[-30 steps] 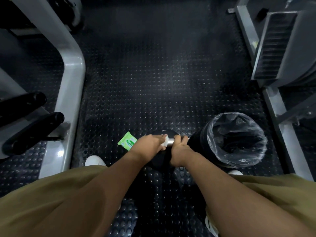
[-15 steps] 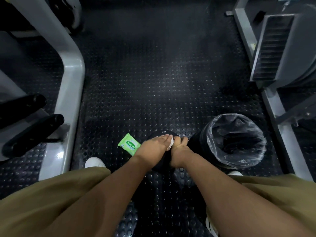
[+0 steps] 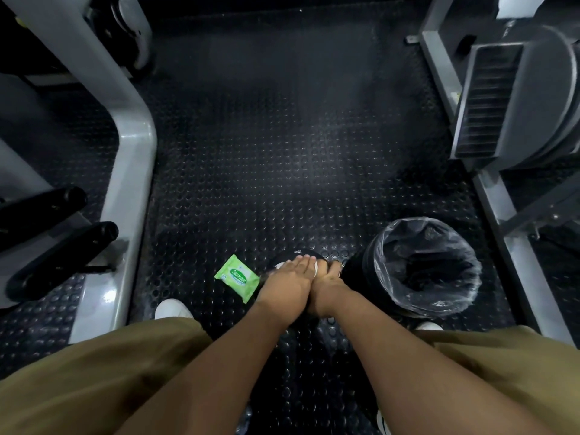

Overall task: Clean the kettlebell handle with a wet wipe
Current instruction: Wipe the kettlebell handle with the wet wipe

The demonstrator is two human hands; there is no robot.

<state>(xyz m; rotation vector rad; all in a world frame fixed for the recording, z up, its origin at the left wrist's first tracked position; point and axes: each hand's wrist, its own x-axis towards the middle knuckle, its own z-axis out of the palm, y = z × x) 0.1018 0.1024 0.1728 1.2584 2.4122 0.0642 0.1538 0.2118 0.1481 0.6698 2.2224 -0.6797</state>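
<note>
The black kettlebell stands on the studded rubber floor, mostly hidden under both hands (its handle cannot be seen). The left hand lies flat on top of it, fingers straight and pressed together over a white wet wipe whose edges peek out. The right hand touches the left, its fingers curled over the kettlebell's right side. Just left of the kettlebell lies a green Sanicare wipes pack; just right stands a plastic-lined bin.

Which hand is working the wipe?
The left hand: its straight fingers press the white wet wipe on the kettlebell; the right hand only grips beside it.
</note>
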